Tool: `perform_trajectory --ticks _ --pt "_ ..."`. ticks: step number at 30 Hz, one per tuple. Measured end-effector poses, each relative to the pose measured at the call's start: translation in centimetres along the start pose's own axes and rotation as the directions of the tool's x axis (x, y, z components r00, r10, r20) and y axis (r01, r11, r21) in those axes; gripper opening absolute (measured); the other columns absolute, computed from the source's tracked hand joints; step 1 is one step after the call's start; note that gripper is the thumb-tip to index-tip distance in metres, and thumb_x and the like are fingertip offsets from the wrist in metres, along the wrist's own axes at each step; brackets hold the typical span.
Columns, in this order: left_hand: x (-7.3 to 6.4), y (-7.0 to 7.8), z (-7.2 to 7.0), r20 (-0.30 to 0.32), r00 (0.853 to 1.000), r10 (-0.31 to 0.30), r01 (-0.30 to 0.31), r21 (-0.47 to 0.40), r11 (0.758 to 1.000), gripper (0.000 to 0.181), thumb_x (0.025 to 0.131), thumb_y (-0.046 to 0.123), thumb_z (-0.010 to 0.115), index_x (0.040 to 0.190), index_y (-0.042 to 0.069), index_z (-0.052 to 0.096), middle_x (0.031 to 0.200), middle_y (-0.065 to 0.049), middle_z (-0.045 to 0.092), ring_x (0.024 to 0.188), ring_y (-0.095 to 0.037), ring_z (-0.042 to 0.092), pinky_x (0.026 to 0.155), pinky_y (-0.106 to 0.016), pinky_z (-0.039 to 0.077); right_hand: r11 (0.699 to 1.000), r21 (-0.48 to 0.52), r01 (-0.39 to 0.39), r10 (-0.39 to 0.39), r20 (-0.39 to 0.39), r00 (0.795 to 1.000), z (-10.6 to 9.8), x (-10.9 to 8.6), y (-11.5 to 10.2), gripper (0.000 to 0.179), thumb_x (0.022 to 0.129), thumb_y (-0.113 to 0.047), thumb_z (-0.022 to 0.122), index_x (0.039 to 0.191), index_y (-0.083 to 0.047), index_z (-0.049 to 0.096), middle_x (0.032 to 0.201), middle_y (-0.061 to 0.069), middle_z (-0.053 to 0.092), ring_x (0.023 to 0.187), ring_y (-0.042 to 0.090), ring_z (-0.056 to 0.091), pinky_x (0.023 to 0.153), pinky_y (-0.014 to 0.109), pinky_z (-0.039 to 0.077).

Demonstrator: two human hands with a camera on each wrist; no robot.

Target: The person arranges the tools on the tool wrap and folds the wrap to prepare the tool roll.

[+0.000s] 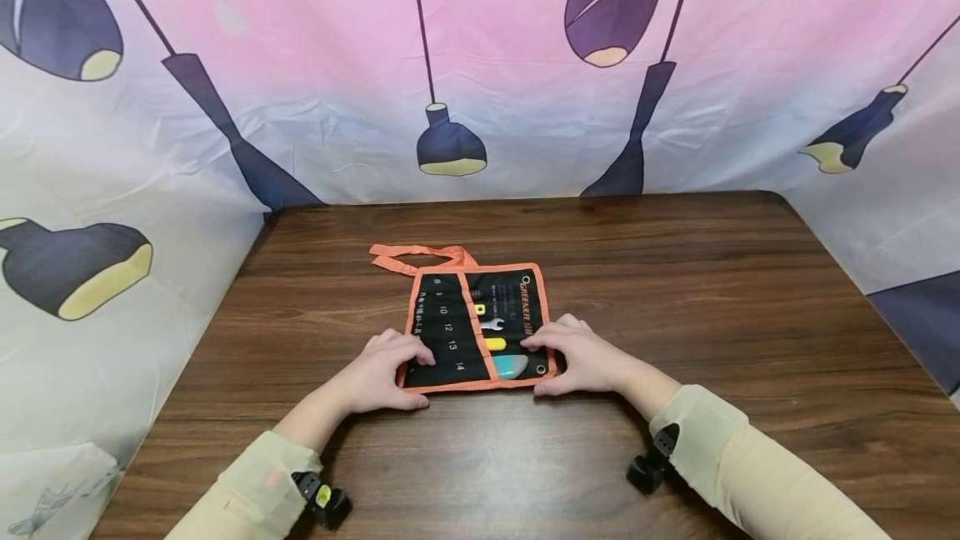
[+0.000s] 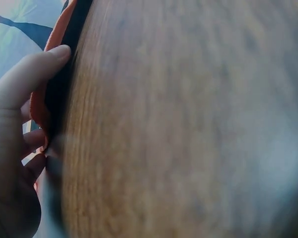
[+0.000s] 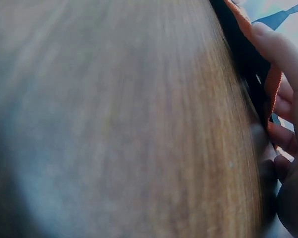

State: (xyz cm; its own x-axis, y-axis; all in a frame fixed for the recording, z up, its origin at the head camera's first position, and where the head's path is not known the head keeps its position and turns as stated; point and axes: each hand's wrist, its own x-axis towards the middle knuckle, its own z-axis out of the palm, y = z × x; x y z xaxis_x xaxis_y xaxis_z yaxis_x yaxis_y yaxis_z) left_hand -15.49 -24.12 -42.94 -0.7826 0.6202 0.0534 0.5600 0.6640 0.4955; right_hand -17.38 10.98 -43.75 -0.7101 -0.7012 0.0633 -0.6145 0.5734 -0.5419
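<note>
A black fabric tool pouch with orange trim lies on the table, white numbers printed down its left panel. From its pocket poke the silver end of a wrench, a yellow piece and a teal-and-grey piece. My left hand grips the near left corner, fingers over the top and thumb at the front edge. At the near right corner my right hand holds the pouch the same way. Both wrist views show orange trim between thumb and fingers.
Two orange tie straps trail from the pouch's far left corner onto the dark wood table. Behind the table hangs a cloth backdrop printed with lamps, which also runs along both sides.
</note>
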Motion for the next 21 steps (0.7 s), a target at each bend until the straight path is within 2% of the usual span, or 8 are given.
perform_trajectory --ticks 6,14,21 --pt "0.1 0.2 -0.5 -0.028 1.000 -0.012 0.011 -0.032 0.999 0.040 0.071 0.042 0.078 0.106 0.027 0.063 0.100 0.018 0.056 0.096 -0.010 0.044 0.085 -0.041 0.033 0.999 0.031 -0.008 0.009 -0.017 1.000 -0.1 0.0 0.1 0.058 0.075 -0.052 0.072 0.124 -0.022 0.061 0.119 -0.010 0.056 0.103 0.011 0.040 0.088 0.039 0.035" --pt "0.7 0.2 -1.1 -0.143 0.990 0.011 -0.010 0.008 1.000 0.042 0.071 0.037 0.080 0.107 0.022 0.064 0.105 0.010 0.059 0.094 -0.013 0.045 0.084 -0.043 0.035 0.998 0.064 -0.002 0.006 -0.054 0.999 -0.6 0.2 0.1 0.054 0.078 -0.049 0.071 0.123 -0.020 0.063 0.115 -0.010 0.058 0.101 0.010 0.043 0.084 0.035 0.041" --pt "1.2 0.0 -1.6 -0.157 0.988 -0.005 0.005 0.002 1.000 0.045 0.072 0.035 0.079 0.111 0.018 0.063 0.115 0.004 0.059 0.104 -0.019 0.046 0.089 -0.048 0.034 0.997 0.079 -0.010 0.017 -0.098 0.995 -1.2 0.5 0.1 0.051 0.081 -0.048 0.068 0.121 -0.018 0.063 0.113 -0.009 0.059 0.098 0.012 0.044 0.081 0.036 0.041"
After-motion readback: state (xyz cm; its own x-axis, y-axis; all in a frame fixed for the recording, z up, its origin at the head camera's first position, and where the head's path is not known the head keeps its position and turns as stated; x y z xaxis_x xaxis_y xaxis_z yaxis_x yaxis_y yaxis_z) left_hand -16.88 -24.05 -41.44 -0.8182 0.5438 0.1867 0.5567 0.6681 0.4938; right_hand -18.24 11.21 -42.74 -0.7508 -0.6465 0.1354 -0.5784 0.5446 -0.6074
